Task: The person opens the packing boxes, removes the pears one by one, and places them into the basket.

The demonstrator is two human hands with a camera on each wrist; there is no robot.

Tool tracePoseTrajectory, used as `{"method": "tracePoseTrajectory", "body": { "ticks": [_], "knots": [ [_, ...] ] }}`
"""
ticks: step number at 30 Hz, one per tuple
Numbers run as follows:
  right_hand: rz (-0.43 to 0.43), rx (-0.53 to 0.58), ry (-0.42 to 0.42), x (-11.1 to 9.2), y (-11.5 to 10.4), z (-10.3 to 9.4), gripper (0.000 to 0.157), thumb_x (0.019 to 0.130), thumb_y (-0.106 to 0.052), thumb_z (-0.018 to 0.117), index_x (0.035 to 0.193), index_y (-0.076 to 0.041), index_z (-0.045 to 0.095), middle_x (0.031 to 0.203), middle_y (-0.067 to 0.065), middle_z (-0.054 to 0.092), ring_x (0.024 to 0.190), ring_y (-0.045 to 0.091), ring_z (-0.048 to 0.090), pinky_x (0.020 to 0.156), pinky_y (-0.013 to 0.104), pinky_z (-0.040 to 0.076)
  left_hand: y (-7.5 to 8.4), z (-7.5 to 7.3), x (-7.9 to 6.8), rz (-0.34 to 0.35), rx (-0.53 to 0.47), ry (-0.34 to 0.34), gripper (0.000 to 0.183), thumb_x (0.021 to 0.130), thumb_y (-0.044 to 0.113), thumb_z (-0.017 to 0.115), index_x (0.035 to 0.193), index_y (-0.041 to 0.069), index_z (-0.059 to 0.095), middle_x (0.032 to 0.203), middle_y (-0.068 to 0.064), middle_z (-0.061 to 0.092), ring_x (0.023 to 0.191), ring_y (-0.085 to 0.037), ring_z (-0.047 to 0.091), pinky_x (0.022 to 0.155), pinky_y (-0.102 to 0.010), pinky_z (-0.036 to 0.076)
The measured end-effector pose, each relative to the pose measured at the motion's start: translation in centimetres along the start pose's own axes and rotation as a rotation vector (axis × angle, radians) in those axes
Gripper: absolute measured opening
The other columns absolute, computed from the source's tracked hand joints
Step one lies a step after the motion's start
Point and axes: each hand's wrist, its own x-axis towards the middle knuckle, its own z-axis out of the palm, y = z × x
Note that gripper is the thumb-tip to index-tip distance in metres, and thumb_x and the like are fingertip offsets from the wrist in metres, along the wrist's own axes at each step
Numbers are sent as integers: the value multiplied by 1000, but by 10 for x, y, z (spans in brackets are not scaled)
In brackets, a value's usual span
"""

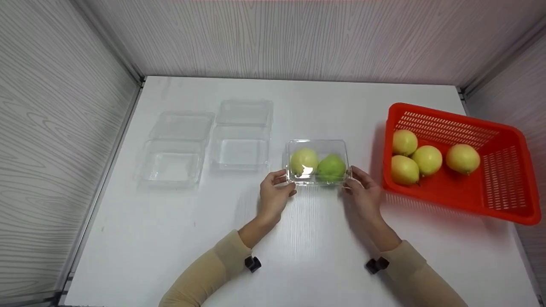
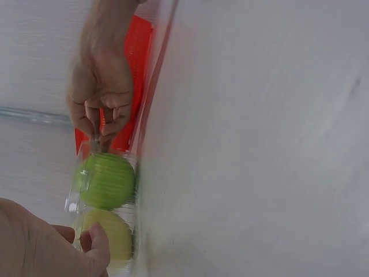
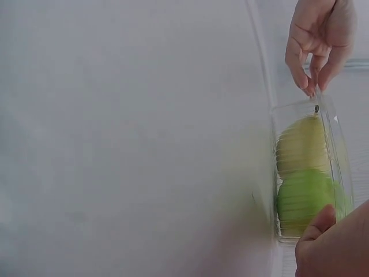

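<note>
A clear plastic clamshell box (image 1: 318,145) sits on the table in front of me with its lid down. Inside, a pale yellow pear (image 1: 303,161) lies beside a bright green round fruit (image 1: 332,168). My left hand (image 1: 273,194) pinches the rim at the box's front left corner, as the right wrist view shows from the side. At the front right corner, my right hand (image 1: 364,194) pinches the rim between thumb and fingers; the left wrist view shows this grip (image 2: 101,92).
Two open clear clamshell boxes, one at far left (image 1: 170,147) and one nearer (image 1: 241,132), lie left of the held box. To the right stands a red plastic basket (image 1: 465,202) with several yellow pears (image 1: 463,159). Panels border the table at the back and sides.
</note>
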Motion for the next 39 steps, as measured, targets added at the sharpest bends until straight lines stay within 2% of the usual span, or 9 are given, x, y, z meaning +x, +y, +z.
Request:
{"method": "tracePoseTrajectory", "body": {
  "ticks": [5,15,25,28,33,39],
  "knots": [
    [10,7,-15,-5,2,0,42,104,-2,59,146,1,58,124,0,67,86,9,71,82,22,67,-1,-4,-4,-21,-14,10,46,92,-7,69,137,-4,58,126,-23,59,94,-19,69,84,-29,69],
    [9,-33,-40,-12,0,-1,41,103,1,60,144,0,60,128,6,64,89,13,72,83,23,67,-4,-11,-9,-37,-64,-9,46,93,-7,69,137,-5,57,126,-24,60,95,-20,69,87,-31,69],
    [-50,-49,-39,-14,2,-2,41,102,2,62,142,2,61,129,9,64,92,17,72,82,23,67,-3,-19,-8,-64,-26,-33,50,93,-3,72,140,-1,56,128,-22,61,103,-21,71,89,-31,68],
    [-131,-93,0,-14,3,-2,40,99,4,63,139,4,64,131,15,67,92,14,71,80,19,66,-4,-22,-6,-71,1,-40,51,93,1,73,141,0,56,129,-21,62,104,-23,72,89,-31,68],
    [-313,-168,43,-17,2,-3,39,93,10,68,131,6,68,133,24,69,100,12,70,83,16,63,-6,-30,-3,-78,26,-69,52,94,4,75,142,1,57,128,-21,65,105,-31,75,87,-33,69],
    [-598,-356,29,-24,0,-2,40,89,9,75,127,1,72,128,21,69,106,22,65,91,12,59,-7,-40,2,-84,-1,-101,54,94,3,74,144,0,55,129,-21,66,109,-33,75,91,-35,68]
  ]
}}
